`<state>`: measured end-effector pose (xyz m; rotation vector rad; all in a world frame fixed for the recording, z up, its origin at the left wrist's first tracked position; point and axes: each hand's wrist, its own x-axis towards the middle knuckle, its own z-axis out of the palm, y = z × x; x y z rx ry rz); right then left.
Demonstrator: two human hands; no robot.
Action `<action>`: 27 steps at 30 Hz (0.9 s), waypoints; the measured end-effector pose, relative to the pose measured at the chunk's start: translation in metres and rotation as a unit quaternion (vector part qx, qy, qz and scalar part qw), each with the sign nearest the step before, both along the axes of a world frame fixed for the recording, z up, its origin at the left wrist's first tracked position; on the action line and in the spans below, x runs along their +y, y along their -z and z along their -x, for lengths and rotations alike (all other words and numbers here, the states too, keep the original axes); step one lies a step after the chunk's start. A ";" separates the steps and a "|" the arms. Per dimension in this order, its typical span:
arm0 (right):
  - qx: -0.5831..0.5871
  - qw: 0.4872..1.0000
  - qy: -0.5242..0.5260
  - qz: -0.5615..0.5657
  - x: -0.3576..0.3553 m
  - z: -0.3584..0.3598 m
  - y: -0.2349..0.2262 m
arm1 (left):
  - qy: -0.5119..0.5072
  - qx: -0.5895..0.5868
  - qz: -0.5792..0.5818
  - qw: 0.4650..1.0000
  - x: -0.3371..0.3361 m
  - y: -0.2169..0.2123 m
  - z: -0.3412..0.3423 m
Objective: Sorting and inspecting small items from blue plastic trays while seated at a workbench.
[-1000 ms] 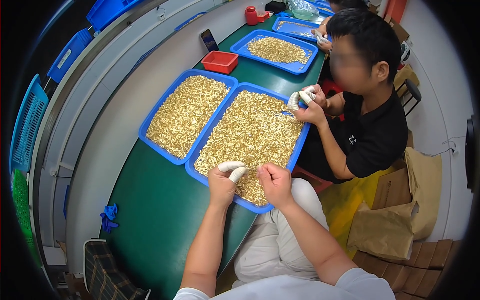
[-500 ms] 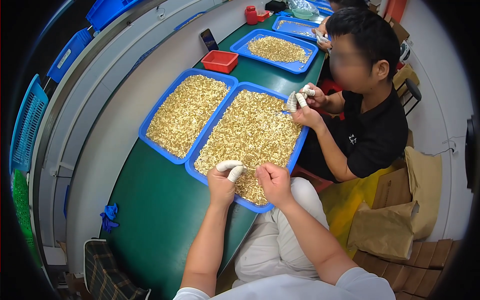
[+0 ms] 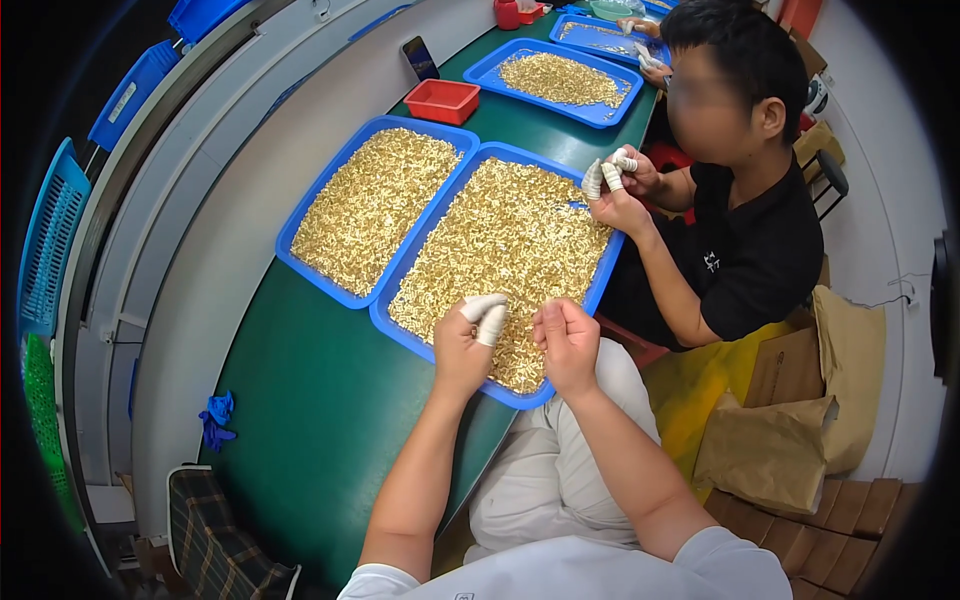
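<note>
A blue tray (image 3: 395, 322) heaped with small brass-coloured parts (image 3: 500, 240) lies on the green table (image 3: 300, 400) in front of me. My left hand (image 3: 462, 340) hovers over the tray's near end, white finger cots on thumb and forefinger pinched together. My right hand (image 3: 567, 338) is curled into a loose fist beside it, over the tray's near right corner. Whether either hand pinches a part is too small to tell. A person in a black shirt (image 3: 760, 250) sits at my right, hands (image 3: 615, 185) with finger cots raised at the tray's far right edge.
A second blue tray (image 3: 300, 255) of brass parts lies left of mine, a third (image 3: 560, 80) farther back beside a small red box (image 3: 442, 100). A blue cloth (image 3: 215, 418) lies on the grey ledge at left. Brown paper bags (image 3: 800, 420) stand on the right.
My hands stay over the tray's near end; the right fist shifted slightly. The other person's hands rose a little from the tray's edge.
</note>
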<state>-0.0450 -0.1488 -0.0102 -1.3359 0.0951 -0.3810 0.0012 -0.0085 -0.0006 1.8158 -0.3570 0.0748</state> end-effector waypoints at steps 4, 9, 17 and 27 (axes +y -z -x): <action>-0.014 1.000 0.013 -0.001 0.000 0.001 0.002 | 0.050 -0.172 -0.273 0.945 -0.018 -0.012 0.009; -0.008 1.000 0.003 0.017 0.002 0.000 0.000 | 0.028 -0.157 -0.203 0.966 -0.011 0.002 0.002; 0.009 0.998 -0.003 0.064 0.003 -0.002 -0.003 | -0.026 0.116 0.251 0.961 0.004 0.009 -0.006; 0.017 0.990 -0.012 0.138 0.004 -0.003 -0.006 | 0.056 0.108 0.347 0.930 0.015 0.013 -0.006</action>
